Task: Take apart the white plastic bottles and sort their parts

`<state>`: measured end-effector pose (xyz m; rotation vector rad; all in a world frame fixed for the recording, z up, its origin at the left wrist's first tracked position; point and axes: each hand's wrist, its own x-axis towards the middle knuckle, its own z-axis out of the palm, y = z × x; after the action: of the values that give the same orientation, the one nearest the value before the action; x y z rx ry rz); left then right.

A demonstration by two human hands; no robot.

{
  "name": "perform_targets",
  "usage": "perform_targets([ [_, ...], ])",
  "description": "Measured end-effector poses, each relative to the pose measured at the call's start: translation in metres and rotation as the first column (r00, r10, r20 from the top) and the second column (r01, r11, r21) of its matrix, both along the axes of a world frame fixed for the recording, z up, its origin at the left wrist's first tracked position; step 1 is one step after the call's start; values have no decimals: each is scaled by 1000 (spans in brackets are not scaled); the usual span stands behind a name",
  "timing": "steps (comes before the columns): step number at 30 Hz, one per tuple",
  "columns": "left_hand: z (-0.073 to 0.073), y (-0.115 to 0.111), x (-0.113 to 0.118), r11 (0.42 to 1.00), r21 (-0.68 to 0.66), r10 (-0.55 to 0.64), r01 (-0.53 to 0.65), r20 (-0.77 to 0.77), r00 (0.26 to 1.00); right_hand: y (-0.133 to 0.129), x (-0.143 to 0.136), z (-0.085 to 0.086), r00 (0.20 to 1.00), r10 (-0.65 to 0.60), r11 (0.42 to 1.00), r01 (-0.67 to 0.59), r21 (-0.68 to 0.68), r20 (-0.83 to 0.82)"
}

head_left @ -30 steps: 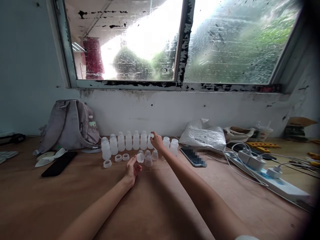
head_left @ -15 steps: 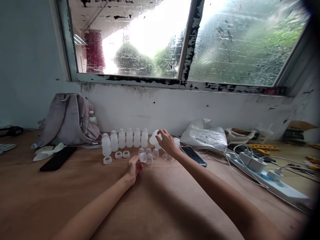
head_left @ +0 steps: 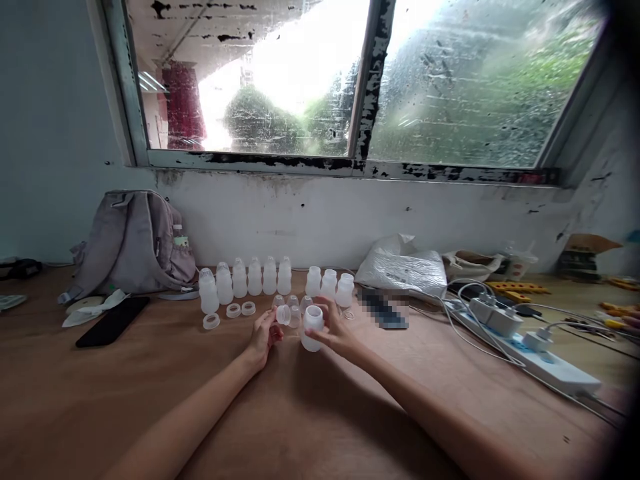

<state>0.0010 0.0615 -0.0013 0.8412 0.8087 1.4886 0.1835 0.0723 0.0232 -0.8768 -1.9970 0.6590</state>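
Here's the open bottle (head_left: 312, 331), frosted white, mouth up, close to upright at the middle of the wooden table (head_left: 300, 427), and the right hand (head_left: 336, 330) has it! Just left of it, a small translucent piece (head_left: 283, 315) pokes out from the left hand (head_left: 264, 335).

Crowding in right behind the two hands: a cluster of clear domed covers (head_left: 294, 302), partly masked by the held bottle and the piece. Over to the left, three white rings (head_left: 233, 311) lie flat, and beyond them runs a row of six capped bottles (head_left: 255, 277). Far right of the cluster stand three uncapped bottles (head_left: 329, 283), the right hand coming close in front of them. Farther out, a black phone (head_left: 113, 323) and a grey backpack (head_left: 133, 247) on the left; a silvery bag (head_left: 403, 268) and a cabled power strip (head_left: 560, 371) on the right.

Now the grip: the right fingers wrap the bottle's right side, thumb across its near face, its mouth exposed above them. The left hand pinches the piece at its fingertips, narrow hold, the other fingers curled below. Whether the bottle's base touches the wood, I can't tell.
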Motion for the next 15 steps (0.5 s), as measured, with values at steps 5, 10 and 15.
perform_targets([
  [5,1,0,1,1000,-25,18,-19,-36,999,0,-2,-14,999,-16,1000,16,-1,44],
  [10,2,-3,2,1000,23,-3,5,-110,994,-5,3,-4,947,-202,947,123,297,251],
  [15,0,-4,5,993,112,5,24,-257,966,-7,6,-5,901,-234,899,57,435,365],
])
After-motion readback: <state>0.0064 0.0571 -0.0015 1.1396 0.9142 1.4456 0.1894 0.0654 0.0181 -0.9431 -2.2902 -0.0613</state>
